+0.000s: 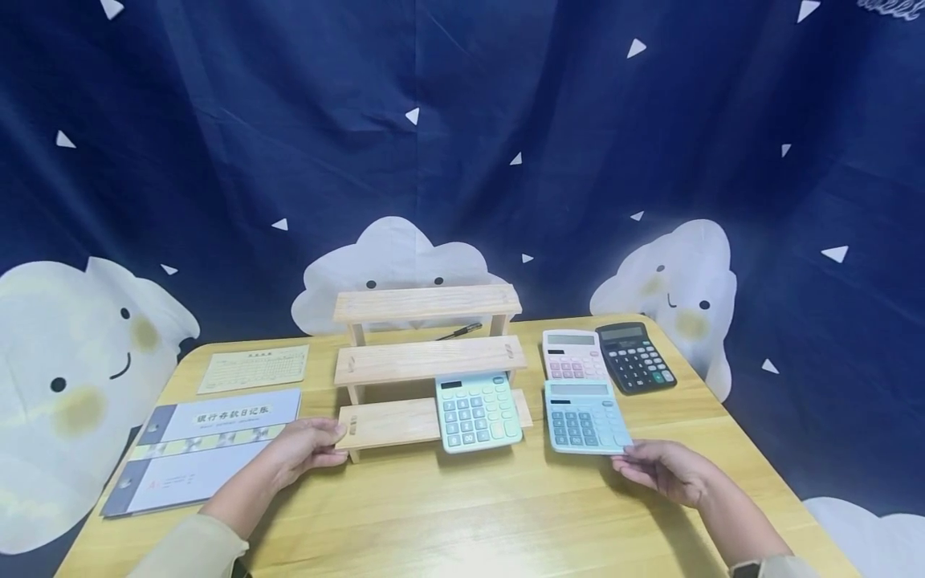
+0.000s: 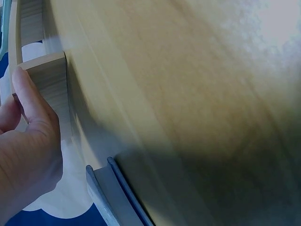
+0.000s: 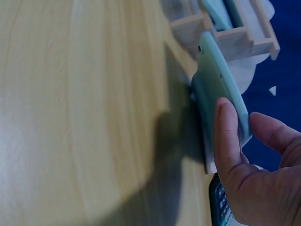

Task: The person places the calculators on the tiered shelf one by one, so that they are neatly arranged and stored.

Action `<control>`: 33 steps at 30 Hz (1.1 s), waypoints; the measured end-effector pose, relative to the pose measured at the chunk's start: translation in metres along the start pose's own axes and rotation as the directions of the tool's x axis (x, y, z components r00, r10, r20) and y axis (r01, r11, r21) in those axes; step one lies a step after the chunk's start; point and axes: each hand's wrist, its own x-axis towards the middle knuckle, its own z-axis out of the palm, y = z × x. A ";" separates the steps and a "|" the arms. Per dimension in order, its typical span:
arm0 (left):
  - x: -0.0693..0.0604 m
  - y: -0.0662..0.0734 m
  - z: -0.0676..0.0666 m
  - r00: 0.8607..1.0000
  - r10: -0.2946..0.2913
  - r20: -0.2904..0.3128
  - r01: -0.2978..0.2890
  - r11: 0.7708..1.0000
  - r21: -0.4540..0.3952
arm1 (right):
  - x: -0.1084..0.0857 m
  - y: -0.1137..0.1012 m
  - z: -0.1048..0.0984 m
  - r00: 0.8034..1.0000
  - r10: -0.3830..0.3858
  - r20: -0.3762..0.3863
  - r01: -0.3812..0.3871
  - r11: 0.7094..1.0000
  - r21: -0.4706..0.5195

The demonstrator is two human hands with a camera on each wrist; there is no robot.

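Observation:
My left hand (image 1: pixel 307 451) pinches the left end of the lowest board of a three-step wooden shelf (image 1: pixel 428 359); the left wrist view shows the thumb (image 2: pixel 30 92) against the board's edge. A mint-green calculator (image 1: pixel 477 412) leans on the lower steps at the right, keys facing me. With thumb and fingers, my right hand (image 1: pixel 668 470) grips the lower right corner of a blue calculator (image 1: pixel 587 417). In the right wrist view that calculator (image 3: pixel 214 80) is tilted, its near edge raised off the table. It partly covers a pink-and-white calculator (image 1: pixel 574 355).
A black calculator (image 1: pixel 636 358) lies at the back right. Behind the shelf's middle board is a black pen (image 1: pixel 460 331). At the left are a blue-grey ledger book (image 1: pixel 205 445) and a printed paper slip (image 1: pixel 254 369). A dark blue curtain (image 1: pixel 462 144) hangs behind the wooden table (image 1: pixel 433 514).

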 end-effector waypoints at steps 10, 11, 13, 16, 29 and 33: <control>-0.002 0.001 -0.004 1.000 0.002 0.008 -0.002 1.000 -0.021 | -0.010 -0.018 0.020 0.985 -0.113 0.130 0.105 0.992 0.067; -0.002 0.002 -0.005 1.000 0.004 0.007 -0.003 1.000 -0.024 | -0.010 -0.021 0.024 0.982 -0.121 0.142 0.112 0.991 0.073; -0.003 0.002 -0.006 1.000 0.006 0.013 -0.006 1.000 -0.028 | -0.010 -0.025 0.034 0.977 -0.143 0.157 0.132 0.988 0.082; -0.003 0.002 -0.008 1.000 0.005 0.025 -0.005 0.999 -0.033 | -0.007 -0.031 0.052 0.976 -0.161 0.147 0.150 0.986 0.077; 0.000 -0.002 -0.021 0.992 -0.030 0.119 0.023 0.998 0.061 | 0.034 -0.010 0.127 0.981 -0.073 0.182 0.081 0.996 -0.040; 0.000 -0.002 -0.022 0.989 -0.015 0.145 0.002 0.996 0.092 | 0.042 0.000 0.142 0.970 -0.053 0.237 0.065 0.997 -0.042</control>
